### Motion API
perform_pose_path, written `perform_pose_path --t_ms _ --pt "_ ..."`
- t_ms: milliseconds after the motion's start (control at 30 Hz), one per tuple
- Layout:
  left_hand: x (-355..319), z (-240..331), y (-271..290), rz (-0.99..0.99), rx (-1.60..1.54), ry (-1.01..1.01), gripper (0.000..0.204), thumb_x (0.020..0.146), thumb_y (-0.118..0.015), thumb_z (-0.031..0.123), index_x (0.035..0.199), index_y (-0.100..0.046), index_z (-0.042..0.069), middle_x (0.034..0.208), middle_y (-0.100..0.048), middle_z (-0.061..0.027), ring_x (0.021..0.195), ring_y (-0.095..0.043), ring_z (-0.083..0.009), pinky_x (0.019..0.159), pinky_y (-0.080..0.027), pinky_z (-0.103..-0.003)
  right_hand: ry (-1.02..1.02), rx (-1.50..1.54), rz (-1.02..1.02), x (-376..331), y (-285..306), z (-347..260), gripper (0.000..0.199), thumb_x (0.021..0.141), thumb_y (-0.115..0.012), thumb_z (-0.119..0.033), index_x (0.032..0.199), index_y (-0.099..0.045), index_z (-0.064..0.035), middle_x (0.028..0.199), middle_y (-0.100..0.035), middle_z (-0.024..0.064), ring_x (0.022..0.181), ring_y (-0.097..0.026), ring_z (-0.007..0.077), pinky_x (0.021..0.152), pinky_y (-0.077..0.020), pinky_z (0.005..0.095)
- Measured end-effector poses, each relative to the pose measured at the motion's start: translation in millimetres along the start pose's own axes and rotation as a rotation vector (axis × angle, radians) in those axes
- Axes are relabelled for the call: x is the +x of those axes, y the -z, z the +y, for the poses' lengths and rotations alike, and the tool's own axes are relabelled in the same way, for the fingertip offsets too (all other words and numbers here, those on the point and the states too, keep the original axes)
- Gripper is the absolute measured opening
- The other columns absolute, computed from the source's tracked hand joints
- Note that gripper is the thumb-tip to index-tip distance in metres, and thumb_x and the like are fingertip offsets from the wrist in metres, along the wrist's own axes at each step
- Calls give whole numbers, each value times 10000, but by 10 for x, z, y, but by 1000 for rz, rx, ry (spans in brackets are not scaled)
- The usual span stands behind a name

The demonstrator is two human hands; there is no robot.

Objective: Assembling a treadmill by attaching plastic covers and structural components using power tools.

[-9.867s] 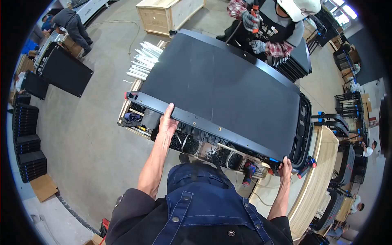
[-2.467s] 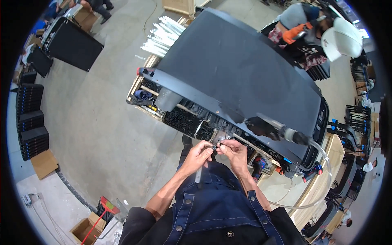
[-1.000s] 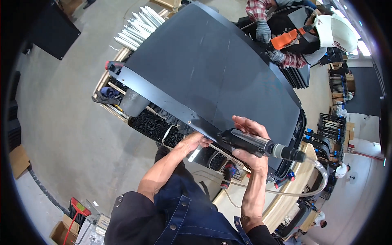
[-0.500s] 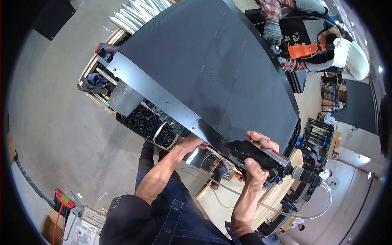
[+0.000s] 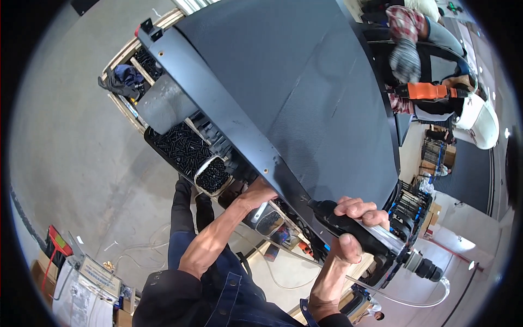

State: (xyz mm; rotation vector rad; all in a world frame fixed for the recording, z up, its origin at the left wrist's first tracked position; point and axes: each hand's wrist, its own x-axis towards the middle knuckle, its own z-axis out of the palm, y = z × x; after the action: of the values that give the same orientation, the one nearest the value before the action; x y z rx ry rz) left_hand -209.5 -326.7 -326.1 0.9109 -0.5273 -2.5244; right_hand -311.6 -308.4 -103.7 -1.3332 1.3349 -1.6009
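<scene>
The panel (image 5: pixel 283 82) is dark grey, the power tool (image 5: pixel 376 238) black and silver, a co-worker's sleeve (image 5: pixel 406 23) red-and-white plaid

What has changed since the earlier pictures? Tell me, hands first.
The right hand has let go of the panel's near edge and taken hold of the driver, its tip now at that edge. The left hand has gone from gripping the edge to reaching beneath it, fingertips hidden. The panel still lies between wearer and co-worker; the orange tool is still on the far side.
</scene>
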Motion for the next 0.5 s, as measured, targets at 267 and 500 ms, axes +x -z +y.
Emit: perform_pose_path --t_ms 267,500 --pt "-15 -31 -81 -67 -174 -288 149 871 -706 32 1011 -654 42 891 -624 55 839 -564 -46 729 -484 -269 -19 50 -119 36 115 52 496 715 -854 -114 1111 -556 -133 1064 -653 58 914 -629 246 821 -439 430" --pt "-37 -18 -175 38 -196 -330 138 885 -684 50 1020 -653 39 837 -616 59 744 -556 -38 623 -465 -233 7 88 -204 7 198 55 524 715 -855 -104 1147 -560 -132 1129 -664 66 968 -643 268 866 -458 455"
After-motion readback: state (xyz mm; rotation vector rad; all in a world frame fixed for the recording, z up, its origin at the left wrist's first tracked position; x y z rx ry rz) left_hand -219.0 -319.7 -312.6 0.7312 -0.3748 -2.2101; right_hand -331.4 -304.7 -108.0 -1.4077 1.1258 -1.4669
